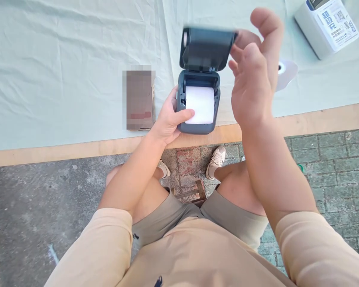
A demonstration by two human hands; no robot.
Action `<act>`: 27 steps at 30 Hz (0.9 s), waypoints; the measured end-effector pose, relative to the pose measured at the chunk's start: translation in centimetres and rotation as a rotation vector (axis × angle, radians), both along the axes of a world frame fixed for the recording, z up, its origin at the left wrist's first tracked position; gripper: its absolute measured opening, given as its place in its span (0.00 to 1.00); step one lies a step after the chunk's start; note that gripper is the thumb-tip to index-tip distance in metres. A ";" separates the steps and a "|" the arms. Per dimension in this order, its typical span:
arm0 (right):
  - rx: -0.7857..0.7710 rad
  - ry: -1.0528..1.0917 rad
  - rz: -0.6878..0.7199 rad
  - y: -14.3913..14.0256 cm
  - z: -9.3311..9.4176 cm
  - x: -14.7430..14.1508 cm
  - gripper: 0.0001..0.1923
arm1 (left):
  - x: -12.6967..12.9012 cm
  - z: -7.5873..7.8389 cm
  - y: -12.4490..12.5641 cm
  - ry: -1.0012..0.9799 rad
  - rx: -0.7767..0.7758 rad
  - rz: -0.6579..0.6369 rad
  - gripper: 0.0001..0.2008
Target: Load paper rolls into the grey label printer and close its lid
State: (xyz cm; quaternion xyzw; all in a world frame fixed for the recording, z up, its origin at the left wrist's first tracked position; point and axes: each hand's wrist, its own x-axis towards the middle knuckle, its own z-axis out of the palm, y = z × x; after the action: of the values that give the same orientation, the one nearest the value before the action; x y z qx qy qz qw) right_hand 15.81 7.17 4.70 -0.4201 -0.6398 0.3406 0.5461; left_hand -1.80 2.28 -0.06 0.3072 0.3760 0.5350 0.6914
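Observation:
A small dark thermal printer [199, 128] is in my left hand [170, 117], near the table's front edge. The fingers wrap round its left side and the thumb presses on the white paper roll [202, 104] inside. Hinged at the far end, the printer's dark lid [208, 50] stands raised, its upper edge blurred. My right hand [254, 71] is at the lid's right corner, its fingertips partly behind that edge and seemingly touching it. The thumb of that hand is bent and spread away, with nothing seen in the grasp.
A phone-like flat object [139, 99], partly pixelated, lies left of the printer. At the far right stands a white box [327, 30] with a printed label. A white paper piece [287, 75] lies behind my right wrist. Pale cloth [77, 71] covers the table up to its wooden edge [62, 152].

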 end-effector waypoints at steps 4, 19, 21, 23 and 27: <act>-0.106 0.018 0.037 0.0 -0.3 0.4 0.25 | -0.2 -0.2 0.0 0.000 0.030 -0.035 0.35; -0.235 -0.157 0.283 -0.4 -1.9 2.3 0.42 | 0.7 1.4 0.5 -0.176 -0.094 0.041 0.13; -0.096 -0.230 0.265 -0.4 -1.8 2.9 0.43 | 0.7 1.1 0.6 -0.123 -0.074 0.055 0.13; 0.000 -0.321 0.309 -0.4 -1.4 3.3 0.43 | 0.7 0.8 0.6 -0.088 -0.054 0.062 0.13; 0.089 -0.425 0.269 -0.7 -0.3 2.8 0.34 | 0.6 0.7 0.8 -0.122 -0.063 0.047 0.13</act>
State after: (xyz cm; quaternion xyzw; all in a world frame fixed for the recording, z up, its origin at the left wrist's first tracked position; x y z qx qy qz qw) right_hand 18.63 6.47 4.44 -0.3689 -0.8046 0.2860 0.3671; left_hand -1.24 3.04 0.69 0.2431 0.3571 0.5568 0.7095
